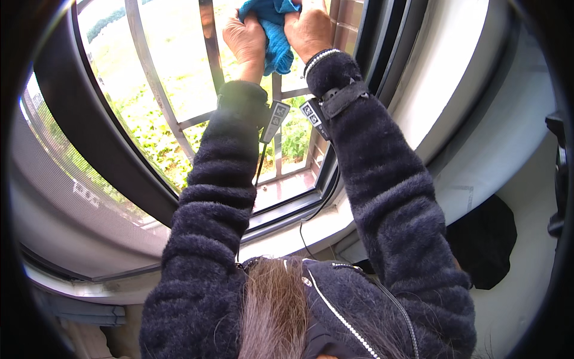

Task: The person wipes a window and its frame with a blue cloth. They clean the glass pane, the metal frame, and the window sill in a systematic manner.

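Observation:
Both my hands are raised at the top of the head view, in front of an open window. A crumpled blue cloth [274, 42] is bunched between them, its lower end hanging down. My left hand [245, 40] grips its left side, and my right hand [309, 29] grips its right side. Some fingertips are hidden by the cloth and the picture's top edge. Behind the cloth are the metal bars of a window grille [210, 49]. Small tagged devices with cables sit at both wrists, over dark fuzzy sleeves.
A dark window frame [112, 157] with a mesh screen [89, 211] stands at the left. The white sill [287, 242] runs below the opening, with a thin black cable over it. A pale wall and a black object [484, 242] are at the right. Green plants grow outside.

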`<action>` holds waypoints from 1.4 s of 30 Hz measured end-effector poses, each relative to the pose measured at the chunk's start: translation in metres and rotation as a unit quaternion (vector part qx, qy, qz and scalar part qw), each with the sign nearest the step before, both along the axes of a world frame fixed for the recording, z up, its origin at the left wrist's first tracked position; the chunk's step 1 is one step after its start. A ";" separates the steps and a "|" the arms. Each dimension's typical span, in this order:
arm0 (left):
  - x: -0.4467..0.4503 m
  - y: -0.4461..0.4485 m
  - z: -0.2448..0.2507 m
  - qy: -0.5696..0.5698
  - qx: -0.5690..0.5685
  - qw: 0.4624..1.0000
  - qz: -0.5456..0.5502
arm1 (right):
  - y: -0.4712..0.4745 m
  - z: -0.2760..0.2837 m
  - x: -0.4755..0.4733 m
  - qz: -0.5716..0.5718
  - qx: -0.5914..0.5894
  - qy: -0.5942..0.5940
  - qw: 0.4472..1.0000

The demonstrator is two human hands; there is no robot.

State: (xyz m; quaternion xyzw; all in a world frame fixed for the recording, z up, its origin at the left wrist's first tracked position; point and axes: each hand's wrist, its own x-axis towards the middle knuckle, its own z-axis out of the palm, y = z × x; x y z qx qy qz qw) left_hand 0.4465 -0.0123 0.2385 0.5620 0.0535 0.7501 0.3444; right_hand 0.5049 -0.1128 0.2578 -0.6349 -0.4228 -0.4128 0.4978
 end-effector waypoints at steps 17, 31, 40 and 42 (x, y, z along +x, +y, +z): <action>0.000 -0.001 -0.006 0.204 0.025 0.960 0.188 | 0.020 -0.008 0.013 -0.050 -0.035 0.061 0.996; 0.007 -0.030 -0.023 0.081 0.115 0.989 -0.044 | 0.017 -0.007 0.000 0.171 0.125 0.083 0.974; 0.009 -0.026 -0.035 0.107 0.116 0.984 -0.083 | 0.016 -0.025 -0.006 0.062 0.125 0.053 0.989; 0.011 -0.026 -0.046 0.152 0.089 0.982 -0.070 | 0.013 -0.032 -0.007 0.070 0.118 0.057 0.989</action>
